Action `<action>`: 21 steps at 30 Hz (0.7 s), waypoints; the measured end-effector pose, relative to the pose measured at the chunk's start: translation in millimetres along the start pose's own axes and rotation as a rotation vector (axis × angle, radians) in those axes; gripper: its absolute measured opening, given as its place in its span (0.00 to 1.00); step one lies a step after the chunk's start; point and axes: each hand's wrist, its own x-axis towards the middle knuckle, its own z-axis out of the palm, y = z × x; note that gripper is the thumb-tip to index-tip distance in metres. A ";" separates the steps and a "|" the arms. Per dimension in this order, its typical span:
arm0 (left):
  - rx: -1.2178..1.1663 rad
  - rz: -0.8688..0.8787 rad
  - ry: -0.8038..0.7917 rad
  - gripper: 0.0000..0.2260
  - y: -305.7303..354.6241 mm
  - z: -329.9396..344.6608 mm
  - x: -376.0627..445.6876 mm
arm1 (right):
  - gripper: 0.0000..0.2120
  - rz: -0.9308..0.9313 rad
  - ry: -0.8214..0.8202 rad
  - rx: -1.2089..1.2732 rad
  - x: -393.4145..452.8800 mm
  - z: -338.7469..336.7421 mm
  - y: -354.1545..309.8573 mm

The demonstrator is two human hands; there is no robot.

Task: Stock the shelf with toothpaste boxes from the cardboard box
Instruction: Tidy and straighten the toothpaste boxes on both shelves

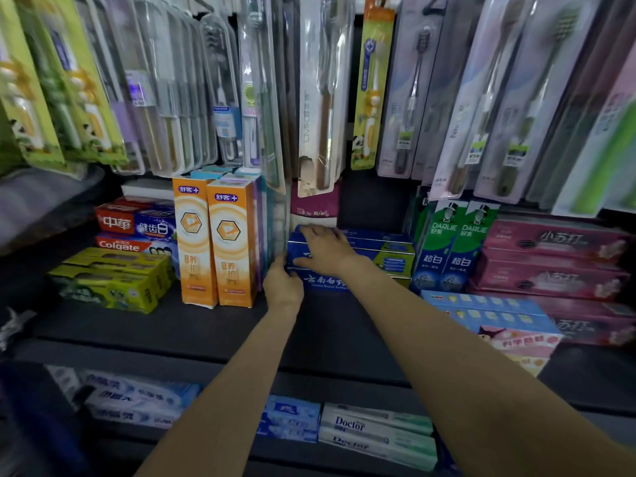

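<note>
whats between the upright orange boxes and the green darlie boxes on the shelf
In the head view, a stack of blue toothpaste boxes lies flat there, with both hands on its left end: left hand, right hand.

The blue toothpaste boxes (364,251) are printed card with a glossy, smooth finish that catches light along the top edges. The orange boxes (213,249) standing upright beside them are the same coated card, slightly shiny. The hanging toothbrush packs (320,98) are clear, glossy plastic blisters on printed card backs. The shelf (192,325) is dark, matt and smooth. The pink boxes (550,259) have a satin sheen, and the yellow-green boxes (113,280) look glossy.
</note>
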 end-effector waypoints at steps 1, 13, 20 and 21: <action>0.027 -0.002 0.017 0.22 -0.2 1.6 1.5 | 0.33 -0.007 0.014 -0.028 0.0 2.7 0.0; 0.066 0.006 0.138 0.16 0.3 7.1 12.2 | 0.28 -0.060 0.068 -0.059 -2.5 9.9 11.9; 0.069 0.031 0.169 0.13 -1.8 5.5 9.2 | 0.28 -0.102 0.017 -0.103 -4.2 8.5 15.8; 0.072 0.035 0.164 0.14 -2.9 5.0 8.4 | 0.28 -0.103 0.005 -0.122 -3.5 8.1 16.0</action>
